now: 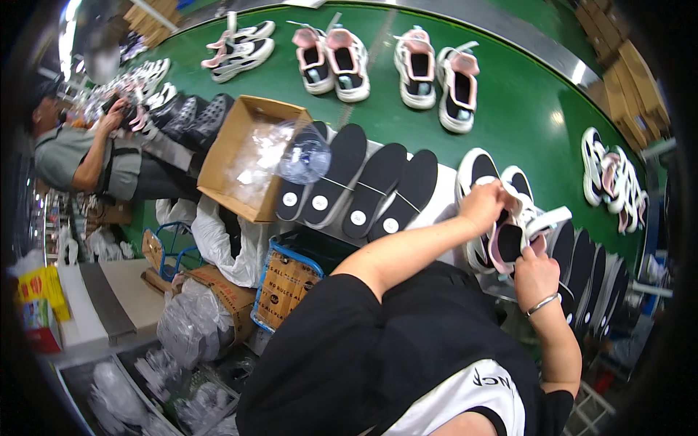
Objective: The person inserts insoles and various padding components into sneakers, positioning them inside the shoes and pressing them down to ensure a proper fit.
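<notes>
At the near edge of the green belt, a white, black and pink sneaker (pixel 507 240) tilts toward me between my hands. My left hand (pixel 483 207) closes its fingers on the upper part of this sneaker. My right hand (pixel 536 277), with a bangle on the wrist, pinches the pink lining at the near end of its opening. Right beside it another sneaker (pixel 475 164) is partly hidden by my left hand. Rows of black insoles (pixel 345 161) lie to the left, and further insoles (pixel 584 265) stand to the right of my right hand.
A cardboard box (pixel 251 208) of clear plastic packing and a clear plastic tub (pixel 305 158) sit left of the insoles. Pairs of sneakers (pixel 347 62) rest along the green belt (pixel 378 116). A co-worker (pixel 91 163) stands at far left. A blue-framed chair (pixel 285 283) is below.
</notes>
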`<action>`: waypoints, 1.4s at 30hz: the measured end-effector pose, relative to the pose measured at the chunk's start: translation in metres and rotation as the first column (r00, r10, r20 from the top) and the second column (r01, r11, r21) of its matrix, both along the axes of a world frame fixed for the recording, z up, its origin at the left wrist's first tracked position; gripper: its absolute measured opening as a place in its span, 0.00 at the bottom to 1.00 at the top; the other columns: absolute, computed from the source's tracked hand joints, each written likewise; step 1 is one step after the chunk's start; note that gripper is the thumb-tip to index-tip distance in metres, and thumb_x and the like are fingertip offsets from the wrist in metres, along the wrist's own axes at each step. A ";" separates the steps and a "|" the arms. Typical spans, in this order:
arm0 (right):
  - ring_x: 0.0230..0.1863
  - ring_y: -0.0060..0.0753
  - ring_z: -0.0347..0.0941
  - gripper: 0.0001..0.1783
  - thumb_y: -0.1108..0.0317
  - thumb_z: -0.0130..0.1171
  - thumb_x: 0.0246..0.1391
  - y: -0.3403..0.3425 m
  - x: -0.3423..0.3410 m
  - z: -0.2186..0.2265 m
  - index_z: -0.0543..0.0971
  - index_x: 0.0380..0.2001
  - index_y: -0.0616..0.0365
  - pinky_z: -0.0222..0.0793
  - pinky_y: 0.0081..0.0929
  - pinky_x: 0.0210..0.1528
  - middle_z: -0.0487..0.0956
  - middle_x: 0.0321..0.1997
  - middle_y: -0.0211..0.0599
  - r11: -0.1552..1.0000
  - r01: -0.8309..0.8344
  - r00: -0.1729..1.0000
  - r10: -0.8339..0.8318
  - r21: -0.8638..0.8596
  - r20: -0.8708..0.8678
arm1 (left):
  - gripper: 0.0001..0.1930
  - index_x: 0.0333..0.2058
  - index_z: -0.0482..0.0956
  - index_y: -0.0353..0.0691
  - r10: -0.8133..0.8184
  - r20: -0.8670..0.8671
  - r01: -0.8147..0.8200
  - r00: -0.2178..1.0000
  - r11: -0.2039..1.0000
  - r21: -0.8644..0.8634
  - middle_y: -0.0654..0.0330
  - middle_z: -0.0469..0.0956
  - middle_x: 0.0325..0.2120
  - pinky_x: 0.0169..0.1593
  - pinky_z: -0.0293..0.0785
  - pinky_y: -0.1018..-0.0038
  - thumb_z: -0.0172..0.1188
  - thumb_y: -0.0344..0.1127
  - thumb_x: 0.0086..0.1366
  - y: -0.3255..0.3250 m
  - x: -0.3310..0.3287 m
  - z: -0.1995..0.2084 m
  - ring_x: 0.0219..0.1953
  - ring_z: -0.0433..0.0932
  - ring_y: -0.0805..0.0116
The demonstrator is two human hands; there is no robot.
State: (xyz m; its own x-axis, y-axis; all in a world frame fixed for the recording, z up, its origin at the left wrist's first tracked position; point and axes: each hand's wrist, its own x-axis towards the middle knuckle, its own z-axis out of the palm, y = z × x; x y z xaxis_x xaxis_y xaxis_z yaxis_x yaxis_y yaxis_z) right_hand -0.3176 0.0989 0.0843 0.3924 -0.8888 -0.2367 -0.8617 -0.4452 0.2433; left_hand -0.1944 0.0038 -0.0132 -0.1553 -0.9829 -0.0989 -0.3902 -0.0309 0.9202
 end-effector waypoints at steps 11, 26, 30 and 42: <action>0.39 0.52 0.67 0.14 0.69 0.44 0.45 -0.035 0.018 -0.071 0.71 0.35 0.64 0.64 0.41 0.37 0.67 0.45 0.52 0.939 0.259 0.872 -0.328 0.227 0.363 | 0.14 0.34 0.65 0.38 -0.043 0.012 0.045 0.999 0.989 -0.142 0.50 0.70 0.31 0.41 0.64 0.62 0.49 0.27 0.45 0.011 -0.004 -0.025 0.38 0.67 0.50; 0.29 0.47 0.71 0.07 0.68 0.50 0.40 -0.042 0.009 -0.101 0.74 0.22 0.60 0.66 0.40 0.31 0.73 0.25 0.46 0.950 0.241 0.913 -0.291 0.199 0.286 | 0.19 0.37 0.63 0.36 -0.069 -0.058 0.059 0.996 0.987 -0.149 0.49 0.67 0.34 0.44 0.61 0.62 0.47 0.20 0.42 0.015 -0.010 -0.035 0.41 0.64 0.50; 0.37 0.49 0.70 0.11 0.70 0.48 0.42 -0.040 0.006 -0.123 0.76 0.31 0.58 0.65 0.38 0.39 0.74 0.34 0.49 0.977 0.201 0.857 -0.209 0.069 0.470 | 0.19 0.38 0.64 0.36 -0.106 -0.157 0.073 0.982 0.977 -0.202 0.50 0.67 0.35 0.46 0.61 0.62 0.47 0.20 0.42 0.018 -0.007 -0.041 0.42 0.64 0.50; 0.45 0.40 0.68 0.17 0.64 0.52 0.36 -0.081 0.011 -0.119 0.77 0.35 0.53 0.59 0.30 0.50 0.74 0.40 0.43 0.793 -0.116 0.991 0.049 0.599 0.127 | 0.19 0.38 0.64 0.36 -0.067 -0.161 0.027 0.985 0.970 -0.240 0.50 0.68 0.35 0.46 0.61 0.63 0.48 0.20 0.42 0.019 -0.006 -0.045 0.41 0.65 0.50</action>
